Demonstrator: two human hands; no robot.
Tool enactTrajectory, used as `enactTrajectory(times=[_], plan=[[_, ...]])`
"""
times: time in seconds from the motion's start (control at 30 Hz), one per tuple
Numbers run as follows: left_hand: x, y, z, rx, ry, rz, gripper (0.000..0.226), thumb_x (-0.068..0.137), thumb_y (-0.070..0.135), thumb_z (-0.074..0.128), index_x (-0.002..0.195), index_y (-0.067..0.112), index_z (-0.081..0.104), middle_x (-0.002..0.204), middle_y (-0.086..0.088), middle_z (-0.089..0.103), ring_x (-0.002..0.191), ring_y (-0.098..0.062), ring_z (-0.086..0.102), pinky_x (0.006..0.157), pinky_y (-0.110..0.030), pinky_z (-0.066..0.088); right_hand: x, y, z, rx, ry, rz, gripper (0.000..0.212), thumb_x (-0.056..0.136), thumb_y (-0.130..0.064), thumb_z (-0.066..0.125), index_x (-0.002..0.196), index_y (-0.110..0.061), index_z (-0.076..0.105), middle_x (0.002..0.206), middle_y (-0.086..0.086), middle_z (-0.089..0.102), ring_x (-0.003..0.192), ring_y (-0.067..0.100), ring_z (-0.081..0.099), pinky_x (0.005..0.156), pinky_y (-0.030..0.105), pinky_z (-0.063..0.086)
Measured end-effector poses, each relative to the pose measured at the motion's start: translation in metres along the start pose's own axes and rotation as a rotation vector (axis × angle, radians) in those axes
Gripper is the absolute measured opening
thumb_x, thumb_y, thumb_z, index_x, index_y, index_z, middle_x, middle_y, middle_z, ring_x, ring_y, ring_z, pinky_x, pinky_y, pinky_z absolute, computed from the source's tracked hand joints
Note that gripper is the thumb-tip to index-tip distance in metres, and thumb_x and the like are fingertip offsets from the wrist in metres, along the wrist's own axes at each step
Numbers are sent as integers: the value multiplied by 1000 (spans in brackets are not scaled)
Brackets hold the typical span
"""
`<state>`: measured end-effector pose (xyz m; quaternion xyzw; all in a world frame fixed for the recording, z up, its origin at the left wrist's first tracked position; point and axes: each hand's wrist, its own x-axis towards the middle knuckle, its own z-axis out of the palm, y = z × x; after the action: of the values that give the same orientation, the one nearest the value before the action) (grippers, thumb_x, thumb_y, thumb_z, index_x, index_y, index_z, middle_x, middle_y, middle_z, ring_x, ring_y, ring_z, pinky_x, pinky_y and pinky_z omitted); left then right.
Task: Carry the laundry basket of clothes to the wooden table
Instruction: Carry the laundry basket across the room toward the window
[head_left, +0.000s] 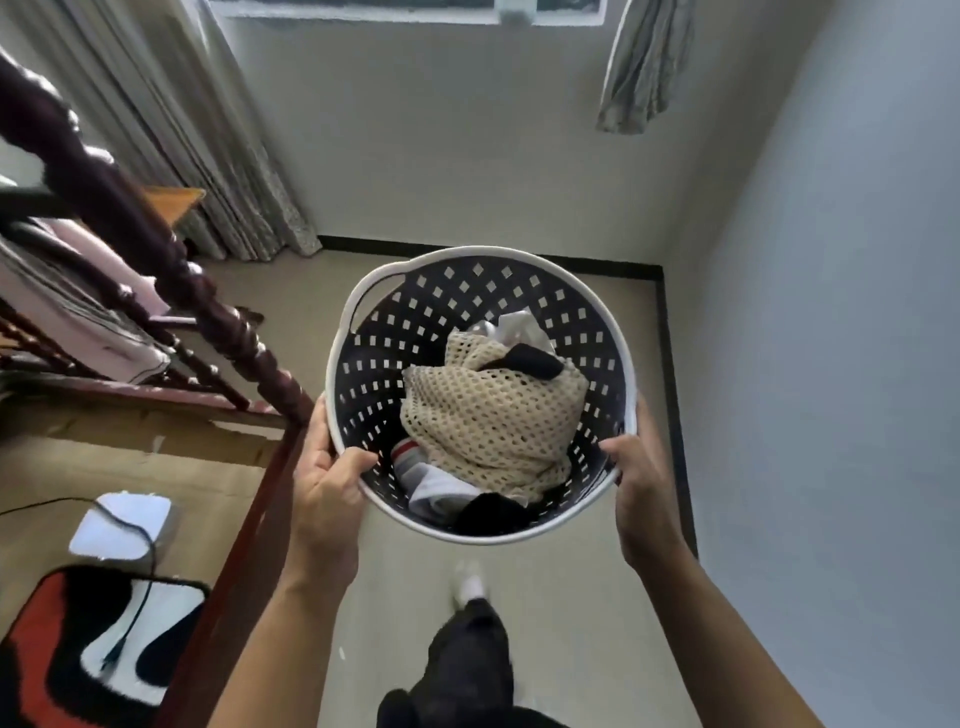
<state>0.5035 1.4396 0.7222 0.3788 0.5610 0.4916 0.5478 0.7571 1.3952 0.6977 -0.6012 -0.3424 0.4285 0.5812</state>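
1. The left hand (324, 483) is closed around the near-left rim of the laundry basket (519, 260), thumb hooked inside the wall, fingers wrapped under the outside.
2. The right hand (641, 483) clamps the near-right rim the same way, thumb on the inner edge.
3. The basket hangs in the air between both hands, above the beige floor (587, 597), mouth facing up and tipped slightly toward the camera. It is round, dark with diamond holes and a white rim; one handle cut-out sits at far left.
4. Inside lie a cream mesh garment (493, 410), white cloth and dark pieces.
5. Both forearms reach forward and up from the lower edge, converging on the basket.
6. A dark wooden bedpost (156, 249) stands to the left; a corner of the wooden table (174, 200) shows beyond it, beside the curtain (234, 171).
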Motion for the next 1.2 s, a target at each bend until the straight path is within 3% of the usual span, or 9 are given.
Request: enactTrajectory(times=[0.1, 0.17, 0.27, 0.43, 0.57, 0.7, 0.9, 1.07, 1.2], plan=[[67, -1, 20, -18, 20, -18, 76, 91, -17, 38, 153, 24, 52, 113, 0, 80, 109, -21, 76, 83, -29, 63, 77, 0, 20, -17, -57, 3, 74, 82, -20, 44, 155, -17, 47, 137, 8, 67, 126, 23, 65, 111, 59, 55], [117, 5, 36, -34, 31, -24, 75, 90, -16, 39, 153, 23, 52, 123, -7, 77, 124, -35, 69, 97, -45, 60, 130, -4, 35, -16, -53, 5, 70, 80, -18, 43, 150, -18, 51, 135, 10, 68, 128, 29, 64, 112, 61, 52], [193, 27, 63, -14, 20, 12, 73, 88, -13, 40, 150, 21, 53, 134, -18, 71, 129, -46, 62, 109, -62, 49, 206, -17, 54, -1, -23, -8, 69, 79, -15, 43, 147, -13, 55, 135, 20, 67, 131, 42, 59, 113, 67, 47], [313, 81, 115, -6, -41, 75, 74, 77, -7, 44, 144, 20, 56, 112, 2, 78, 107, -20, 70, 92, -34, 60, 326, -45, 77, 104, 66, -25, 73, 78, -13, 44, 151, -9, 52, 140, 26, 63, 136, 49, 55, 116, 70, 43], [402, 105, 154, 8, -96, 113, 70, 80, -13, 42, 133, 26, 62, 108, 2, 77, 99, -13, 70, 87, -28, 59, 416, -46, 93, 170, 103, -23, 71, 80, -13, 45, 151, -11, 52, 143, 29, 60, 137, 51, 54, 116, 75, 39], [496, 109, 186, 51, -59, 110, 71, 87, -23, 34, 127, 26, 64, 96, 9, 78, 88, -7, 69, 79, -21, 59, 520, -39, 118, 167, 58, -18, 70, 81, -12, 44, 151, -11, 52, 143, 23, 63, 137, 41, 58, 119, 66, 41], [621, 142, 203, 51, 168, 120, 69, 85, -24, 37, 119, 29, 66, 94, 13, 76, 87, -5, 68, 78, -18, 57, 680, -55, 187, 98, -135, 4, 72, 80, -11, 43, 151, -11, 53, 140, 9, 68, 133, 27, 61, 120, 53, 45], [696, 164, 177, -19, 414, 185, 67, 87, -22, 39, 144, 9, 57, 117, -1, 74, 105, -11, 68, 90, -22, 56, 788, -87, 278, -4, -408, -13, 73, 76, -13, 45, 147, -15, 55, 135, 1, 69, 126, 18, 64, 112, 46, 52], [742, 171, 150, -72, 607, 186, 66, 91, -20, 38, 138, 21, 59, 107, 16, 79, 97, 1, 70, 85, -16, 54, 849, -93, 362, -47, -588, -18, 68, 72, -14, 45, 137, -29, 60, 131, -6, 70, 127, 16, 63, 109, 39, 51]])
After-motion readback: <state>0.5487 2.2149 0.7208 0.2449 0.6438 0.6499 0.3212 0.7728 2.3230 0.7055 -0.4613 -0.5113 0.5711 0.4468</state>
